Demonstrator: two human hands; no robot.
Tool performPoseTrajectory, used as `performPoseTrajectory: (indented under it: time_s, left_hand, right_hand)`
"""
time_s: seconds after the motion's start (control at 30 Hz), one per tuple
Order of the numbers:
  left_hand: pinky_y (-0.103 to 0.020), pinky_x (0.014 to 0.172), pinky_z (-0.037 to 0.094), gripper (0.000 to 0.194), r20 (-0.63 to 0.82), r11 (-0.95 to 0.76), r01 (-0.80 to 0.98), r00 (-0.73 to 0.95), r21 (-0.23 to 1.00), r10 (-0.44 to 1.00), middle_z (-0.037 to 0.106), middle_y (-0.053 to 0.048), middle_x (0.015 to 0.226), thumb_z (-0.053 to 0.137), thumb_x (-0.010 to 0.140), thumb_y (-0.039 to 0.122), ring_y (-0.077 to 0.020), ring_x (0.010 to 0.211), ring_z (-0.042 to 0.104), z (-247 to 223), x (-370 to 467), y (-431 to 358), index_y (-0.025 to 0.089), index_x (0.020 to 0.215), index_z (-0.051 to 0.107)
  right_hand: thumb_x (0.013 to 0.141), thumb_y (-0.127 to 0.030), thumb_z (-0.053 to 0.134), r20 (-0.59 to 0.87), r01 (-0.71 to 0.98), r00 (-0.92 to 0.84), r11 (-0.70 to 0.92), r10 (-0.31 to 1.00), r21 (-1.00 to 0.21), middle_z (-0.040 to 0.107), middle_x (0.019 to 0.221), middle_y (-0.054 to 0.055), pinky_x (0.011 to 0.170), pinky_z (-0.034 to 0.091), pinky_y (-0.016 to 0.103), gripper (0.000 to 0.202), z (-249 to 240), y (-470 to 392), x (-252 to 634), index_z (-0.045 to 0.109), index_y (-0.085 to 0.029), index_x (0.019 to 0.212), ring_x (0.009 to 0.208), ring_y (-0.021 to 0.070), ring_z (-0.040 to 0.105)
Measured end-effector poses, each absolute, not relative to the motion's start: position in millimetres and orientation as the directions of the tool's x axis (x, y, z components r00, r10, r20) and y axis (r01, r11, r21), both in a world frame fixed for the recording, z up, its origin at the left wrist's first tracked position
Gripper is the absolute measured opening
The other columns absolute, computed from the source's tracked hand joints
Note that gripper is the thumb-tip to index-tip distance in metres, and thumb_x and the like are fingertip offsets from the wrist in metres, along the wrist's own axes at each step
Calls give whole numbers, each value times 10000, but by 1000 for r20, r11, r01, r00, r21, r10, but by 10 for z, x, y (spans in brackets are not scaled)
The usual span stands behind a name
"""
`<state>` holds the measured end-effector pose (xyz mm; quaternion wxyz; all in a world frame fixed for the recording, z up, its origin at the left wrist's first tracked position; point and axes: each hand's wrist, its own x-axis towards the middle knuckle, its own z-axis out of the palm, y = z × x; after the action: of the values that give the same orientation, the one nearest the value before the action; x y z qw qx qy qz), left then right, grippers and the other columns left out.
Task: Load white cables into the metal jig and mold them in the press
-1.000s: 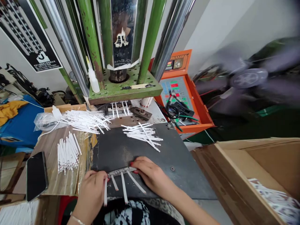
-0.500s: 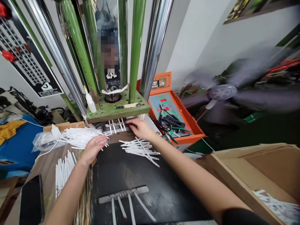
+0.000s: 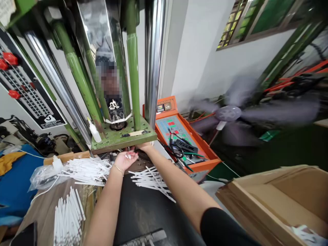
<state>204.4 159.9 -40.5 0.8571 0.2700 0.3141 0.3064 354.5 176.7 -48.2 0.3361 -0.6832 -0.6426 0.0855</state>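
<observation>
My left hand (image 3: 125, 160) is palm-up just in front of the press's green plate (image 3: 125, 139). Its fingers are curled, with small white ends of a white strip (image 3: 127, 155) showing between them. My right hand (image 3: 144, 147) reaches under the plate's front edge, where its fingers are hidden. Beneath both hands lies the dark metal mould base (image 3: 135, 165). A loose pile of white strips (image 3: 151, 181) rests just in front of it, and a bigger heap of white strips (image 3: 88, 169) lies left of my left hand.
A slotted metal bar (image 3: 147, 238) lies at the bottom edge. More white strips (image 3: 68, 218) and a phone (image 3: 25, 235) are at left. A white bottle (image 3: 95, 132) stands on the plate. On the right are an orange control box (image 3: 200, 136), a spinning fan (image 3: 228, 112) and a cardboard box (image 3: 266, 194).
My left hand has moved right, from beside the heap to the front of the plate. My right hand has gone further under the plate. The view has shifted upward and to the right.
</observation>
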Motion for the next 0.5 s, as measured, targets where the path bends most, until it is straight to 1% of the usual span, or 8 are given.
performPoseTrajectory:
  time_s: [0.03,0.07,0.13,0.17,0.23,0.33,0.43,0.5]
  left_hand:
    - [-188,545,456,242,-382,664,-333,612,670,693,362,51,486,321,894,36,-69,426,457,-363,2016,1607,130,758,498]
    - [-153,470,384,240,-395,663,-299,613,686,684,279,79,467,329,909,49,-53,372,358,-314,1967,1596,137,742,479]
    - [-124,396,243,213,-425,667,-207,629,716,651,191,104,470,396,938,124,-39,349,231,-204,1806,1491,146,734,455]
    - [-119,385,193,203,-443,670,-151,643,726,625,186,109,475,447,941,173,-35,354,202,-149,1700,1390,149,739,453]
    - [-118,380,131,223,-484,675,-25,677,737,554,218,112,478,571,908,272,-28,370,181,-65,1462,1100,149,753,468]
    - [-131,377,102,377,-565,662,188,712,726,416,294,107,472,737,772,424,-20,383,187,-49,1132,566,146,733,485]
    - [-152,387,102,563,-659,568,415,676,711,331,286,118,471,732,647,651,-16,393,167,-162,950,151,165,725,459]
    - [-170,398,94,629,-696,517,497,640,697,325,274,126,473,699,594,732,-15,396,153,-257,917,17,176,732,438]
  right_hand:
    - [882,-232,490,328,819,152,67,932,-569,610,1264,176,1095,331,453,360,-435,1733,3527,590,-130,1213,1222,320,510]
    - [882,-218,491,340,818,144,82,929,-570,617,1245,180,1081,349,441,341,-390,1671,3511,592,-129,1195,1205,314,523]
    - [881,-204,503,358,813,129,108,925,-572,635,1187,185,1034,398,418,292,-335,1433,3481,591,-123,1148,1152,301,556]
    - [885,-208,510,361,810,125,115,924,-575,647,1142,181,995,429,403,259,-336,1249,3464,589,-123,1116,1111,290,577]
    - [898,-236,518,379,798,115,141,918,-586,663,1020,155,886,485,371,175,-404,769,3408,573,-138,1031,994,265,616]
    - [912,-249,508,441,761,106,213,891,-613,633,856,87,715,500,323,69,-633,-64,3247,515,-183,893,809,220,618]
    - [896,-182,512,434,741,95,228,896,-632,609,821,59,664,487,302,64,-867,-673,3071,480,-199,843,752,199,598]
    - [871,-136,532,389,754,65,210,919,-622,600,828,56,664,485,301,85,-938,-832,3011,488,-196,830,751,196,584]
